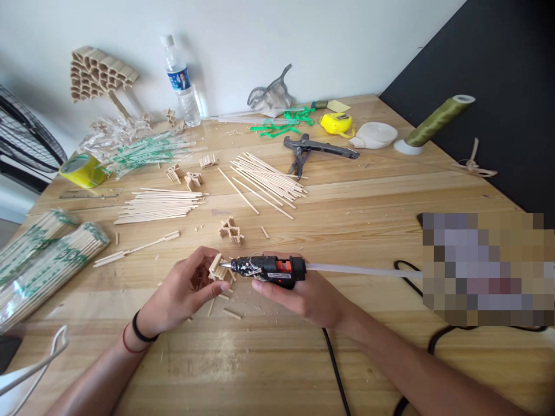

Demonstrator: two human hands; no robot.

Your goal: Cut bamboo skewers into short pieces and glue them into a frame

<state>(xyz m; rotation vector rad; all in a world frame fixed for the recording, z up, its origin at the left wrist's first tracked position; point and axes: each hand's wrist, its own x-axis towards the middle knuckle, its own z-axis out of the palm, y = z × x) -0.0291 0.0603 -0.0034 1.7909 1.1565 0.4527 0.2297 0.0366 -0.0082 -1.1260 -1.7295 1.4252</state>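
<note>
My left hand (184, 289) pinches a small block of short wooden sticks (218, 269) between thumb and fingers, low over the table. My right hand (310, 297) is wrapped around a black hot glue gun (271, 270) whose metal tip points left and meets the block, or nearly so; I cannot tell if it touches. A long translucent glue stick (359, 269) runs out of the gun's back. Just beyond my hands stands a zigzag cluster of short sticks (231, 231). Cut stick pieces (232, 314) lie below the gun.
Loose sticks (269, 179) lie in piles, with cutting pliers (321, 148) behind them. Bagged sticks (56, 260), yellow tape (82, 171) and a fan (26, 127) are at left. A water bottle (182, 86) stands by the wall. A black cord (333, 370) trails below my right arm.
</note>
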